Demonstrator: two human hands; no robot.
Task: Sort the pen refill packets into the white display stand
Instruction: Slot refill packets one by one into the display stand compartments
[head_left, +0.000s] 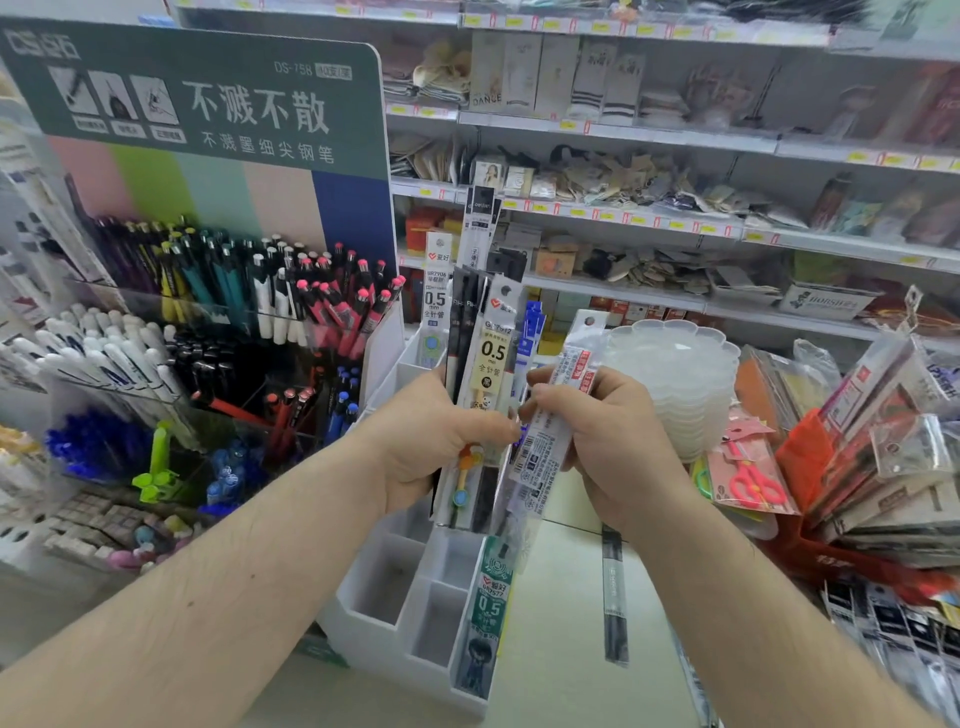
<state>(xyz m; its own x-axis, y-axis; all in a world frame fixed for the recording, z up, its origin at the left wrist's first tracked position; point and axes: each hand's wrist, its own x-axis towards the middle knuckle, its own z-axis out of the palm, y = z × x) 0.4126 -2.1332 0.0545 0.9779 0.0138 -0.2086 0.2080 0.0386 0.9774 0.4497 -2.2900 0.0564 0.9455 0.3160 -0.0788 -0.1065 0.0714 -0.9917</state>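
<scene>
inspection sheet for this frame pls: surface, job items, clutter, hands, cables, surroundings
Surface: pale counter, one dark refill packet lying loose on it.
Job's things: white display stand, front compartments mostly bare; green 0.5 packet stands in a front slot.
Clutter: stack of clear plastic trays, pink scissors pack, heaped packets at right.
Hands: left hand has a grip on a fan of packets; right hand holds a single white packet.
Cables: nothing seen.
Surroundings: pen display at left, shop shelves behind.

left hand (431, 441) gripping, right hand (608, 447) pinching
</scene>
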